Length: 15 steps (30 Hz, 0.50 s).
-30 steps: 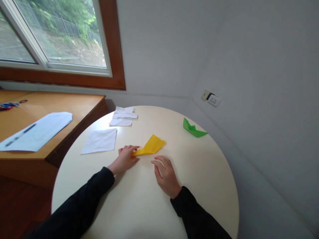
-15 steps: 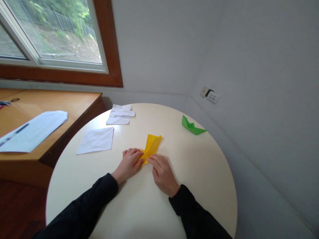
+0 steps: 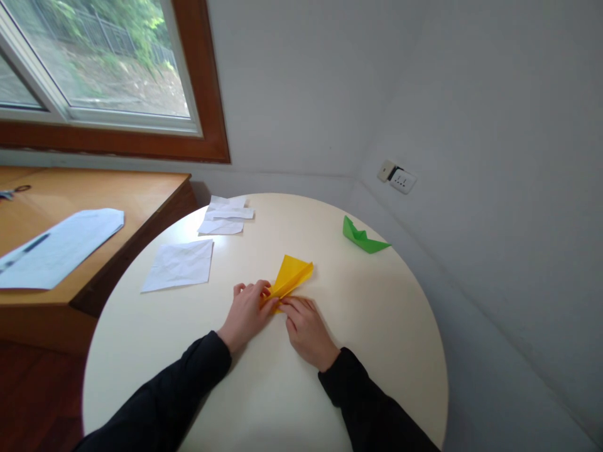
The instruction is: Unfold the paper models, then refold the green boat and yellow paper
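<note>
A folded piece of yellow paper lies on the round white table, its wide end pointing away and to the right. Fingers and thumb of my left hand close on its lower left part. At the near edge, the fingertips of my right hand pinch the paper close to my left thumb. The fold between both hands is partly hidden by the fingers. Towards the far right rim sits a green paper boat, apart from both hands.
White paper sheets lie on the table's left side, one nearer and a stack with a strip behind. A wooden desk on the left bears papers, a pen and scissors. A wall socket is at the back right.
The yellow paper's upper end has swung slightly right and its flap has opened up more. My left hand has shifted a little right, its thumb nearer my right fingertips.
</note>
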Each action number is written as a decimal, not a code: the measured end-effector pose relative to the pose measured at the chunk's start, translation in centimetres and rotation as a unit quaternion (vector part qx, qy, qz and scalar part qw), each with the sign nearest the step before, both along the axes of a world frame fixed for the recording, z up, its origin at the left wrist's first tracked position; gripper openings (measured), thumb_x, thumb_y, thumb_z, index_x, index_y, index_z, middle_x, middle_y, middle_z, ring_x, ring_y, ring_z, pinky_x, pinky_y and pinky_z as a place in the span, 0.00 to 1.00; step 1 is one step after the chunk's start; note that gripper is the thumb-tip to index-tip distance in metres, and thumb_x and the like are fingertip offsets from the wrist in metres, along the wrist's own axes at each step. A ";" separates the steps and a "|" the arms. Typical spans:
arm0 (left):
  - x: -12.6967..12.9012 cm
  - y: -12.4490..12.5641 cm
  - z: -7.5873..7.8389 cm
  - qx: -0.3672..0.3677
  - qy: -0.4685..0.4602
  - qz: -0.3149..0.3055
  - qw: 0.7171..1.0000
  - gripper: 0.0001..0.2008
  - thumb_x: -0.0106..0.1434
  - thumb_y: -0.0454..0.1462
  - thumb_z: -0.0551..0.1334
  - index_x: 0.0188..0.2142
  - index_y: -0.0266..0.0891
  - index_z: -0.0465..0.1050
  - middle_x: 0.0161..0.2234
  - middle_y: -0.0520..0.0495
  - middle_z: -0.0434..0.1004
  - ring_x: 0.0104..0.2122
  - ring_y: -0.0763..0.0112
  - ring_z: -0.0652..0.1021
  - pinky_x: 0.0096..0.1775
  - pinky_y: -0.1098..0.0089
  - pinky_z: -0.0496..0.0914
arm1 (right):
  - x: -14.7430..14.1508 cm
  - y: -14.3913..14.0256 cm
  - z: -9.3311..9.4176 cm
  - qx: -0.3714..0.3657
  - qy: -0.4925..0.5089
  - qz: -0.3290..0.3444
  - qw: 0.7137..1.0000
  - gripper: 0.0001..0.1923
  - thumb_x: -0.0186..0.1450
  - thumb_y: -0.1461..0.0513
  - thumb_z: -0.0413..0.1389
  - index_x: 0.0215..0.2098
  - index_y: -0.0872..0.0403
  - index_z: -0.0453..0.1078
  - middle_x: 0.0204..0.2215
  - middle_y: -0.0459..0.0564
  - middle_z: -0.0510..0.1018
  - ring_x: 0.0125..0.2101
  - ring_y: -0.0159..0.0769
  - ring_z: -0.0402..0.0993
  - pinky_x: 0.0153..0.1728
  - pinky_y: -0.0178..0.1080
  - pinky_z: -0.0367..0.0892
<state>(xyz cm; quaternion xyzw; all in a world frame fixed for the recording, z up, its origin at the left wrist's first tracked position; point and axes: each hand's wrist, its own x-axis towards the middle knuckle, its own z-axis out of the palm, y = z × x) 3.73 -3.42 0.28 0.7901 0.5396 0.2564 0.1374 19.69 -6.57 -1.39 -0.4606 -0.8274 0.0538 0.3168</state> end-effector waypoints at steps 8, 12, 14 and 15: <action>1.2 0.8 0.4 -0.039 0.032 0.010 0.999 0.10 0.60 0.41 0.57 0.37 0.40 0.73 0.32 0.46 0.78 0.36 0.61 0.73 0.38 0.60 0.58 | -0.1 0.1 0.1 -0.016 0.025 0.007 1.000 0.18 0.57 0.74 0.46 0.39 0.54 0.70 0.39 0.51 0.77 0.42 0.38 0.70 0.46 0.43 0.63; 1.3 0.7 0.7 -0.021 0.047 -0.001 0.999 0.08 0.61 0.41 0.57 0.32 0.41 0.73 0.31 0.48 0.76 0.35 0.62 0.72 0.37 0.61 0.57 | 0.0 0.1 0.3 -0.030 0.041 0.011 0.999 0.19 0.57 0.74 0.45 0.39 0.54 0.70 0.39 0.50 0.77 0.43 0.38 0.70 0.46 0.43 0.63; 1.3 0.6 0.6 -0.015 0.046 -0.008 0.999 0.08 0.61 0.40 0.57 0.31 0.41 0.73 0.30 0.48 0.76 0.35 0.62 0.72 0.38 0.60 0.57 | -0.1 0.1 0.4 -0.039 0.044 0.012 0.998 0.19 0.57 0.74 0.45 0.39 0.54 0.70 0.40 0.50 0.77 0.44 0.38 0.69 0.46 0.43 0.62; 1.3 0.6 0.6 -0.014 0.046 -0.011 0.999 0.08 0.61 0.40 0.57 0.31 0.42 0.73 0.30 0.48 0.76 0.35 0.62 0.72 0.38 0.60 0.57 | -0.1 0.0 0.4 -0.043 0.046 0.012 0.998 0.19 0.56 0.74 0.45 0.40 0.54 0.70 0.40 0.50 0.77 0.44 0.38 0.69 0.47 0.43 0.62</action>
